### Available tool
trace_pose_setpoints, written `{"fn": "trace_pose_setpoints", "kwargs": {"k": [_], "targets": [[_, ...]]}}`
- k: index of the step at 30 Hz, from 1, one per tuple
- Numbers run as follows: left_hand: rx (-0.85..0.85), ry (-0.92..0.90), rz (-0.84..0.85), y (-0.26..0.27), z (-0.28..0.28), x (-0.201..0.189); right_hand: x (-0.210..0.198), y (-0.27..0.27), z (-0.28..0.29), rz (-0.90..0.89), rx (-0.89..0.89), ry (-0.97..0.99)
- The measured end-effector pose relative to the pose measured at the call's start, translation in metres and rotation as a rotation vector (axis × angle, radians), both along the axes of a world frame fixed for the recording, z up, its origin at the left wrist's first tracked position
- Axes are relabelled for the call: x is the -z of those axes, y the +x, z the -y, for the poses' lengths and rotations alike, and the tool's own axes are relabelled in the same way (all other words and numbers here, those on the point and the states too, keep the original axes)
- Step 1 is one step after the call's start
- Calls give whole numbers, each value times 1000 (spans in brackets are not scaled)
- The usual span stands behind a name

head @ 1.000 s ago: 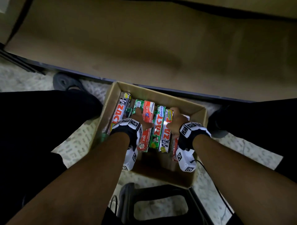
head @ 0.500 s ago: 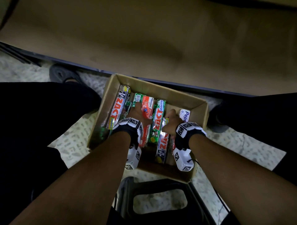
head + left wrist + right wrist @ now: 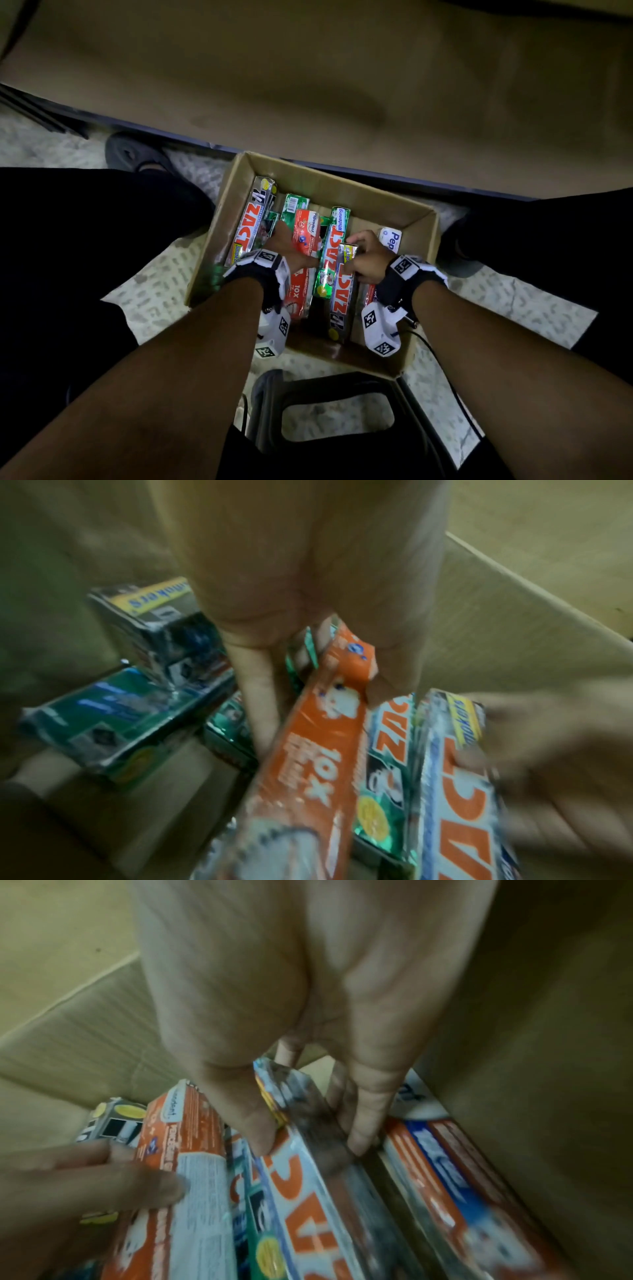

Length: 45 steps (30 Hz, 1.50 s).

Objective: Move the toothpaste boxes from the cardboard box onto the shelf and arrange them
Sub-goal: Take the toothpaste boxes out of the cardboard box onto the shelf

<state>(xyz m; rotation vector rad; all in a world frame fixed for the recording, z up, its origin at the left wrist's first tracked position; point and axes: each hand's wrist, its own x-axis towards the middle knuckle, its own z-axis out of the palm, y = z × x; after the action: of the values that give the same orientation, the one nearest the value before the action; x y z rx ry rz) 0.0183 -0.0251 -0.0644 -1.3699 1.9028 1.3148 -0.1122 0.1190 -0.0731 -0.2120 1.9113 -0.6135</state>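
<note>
An open cardboard box (image 3: 423,219) on the floor holds several toothpaste boxes. My left hand (image 3: 286,245) grips a red Pepsodent box (image 3: 305,260) (image 3: 308,764), thumb on one side and fingers on the other. My right hand (image 3: 364,255) pinches the far end of a silver ZACT box (image 3: 340,298) (image 3: 308,1150), tilted up out of the pile. A green ZACT Whitening box (image 3: 330,253) (image 3: 383,772) lies between them. Another silver ZACT box (image 3: 251,224) leans on the left wall. A white and red Pepsodent box (image 3: 390,238) (image 3: 462,1185) lies by the right wall. The shelf (image 3: 308,68) spreads beyond the box.
My dark-trousered legs (image 3: 85,257) flank the box, with shoes (image 3: 130,154) at both far corners. A black plastic stool (image 3: 335,390) sits under me, just behind the box. Pale patterned floor (image 3: 154,294) surrounds everything. A dark shelf edge (image 3: 171,137) runs behind the box.
My right hand has drawn the silver ZACT box back toward me and raised its far end. The left hand has kept hold of the red Pepsodent box, lifting it slightly.
</note>
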Motion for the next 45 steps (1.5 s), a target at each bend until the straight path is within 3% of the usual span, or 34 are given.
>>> {"fn": "trace_pose_setpoints", "kwargs": {"k": [6, 19, 30, 40, 45], "targets": [[-70, 135, -22, 5, 3, 4, 3, 17, -15, -33, -53, -121], [-201, 245, -85, 14, 2, 5, -10, 9, -17, -91, 152, -172], [-149, 198, -127, 10, 2, -9, -25, 3, -2, -80, 241, -239], [-160, 112, -260, 2, 2, -69, -93, 3, -5, -128, 196, -304], [-114, -16, -313, 5, -3, -108, -138, 2, -12, -225, 208, -362]]}}
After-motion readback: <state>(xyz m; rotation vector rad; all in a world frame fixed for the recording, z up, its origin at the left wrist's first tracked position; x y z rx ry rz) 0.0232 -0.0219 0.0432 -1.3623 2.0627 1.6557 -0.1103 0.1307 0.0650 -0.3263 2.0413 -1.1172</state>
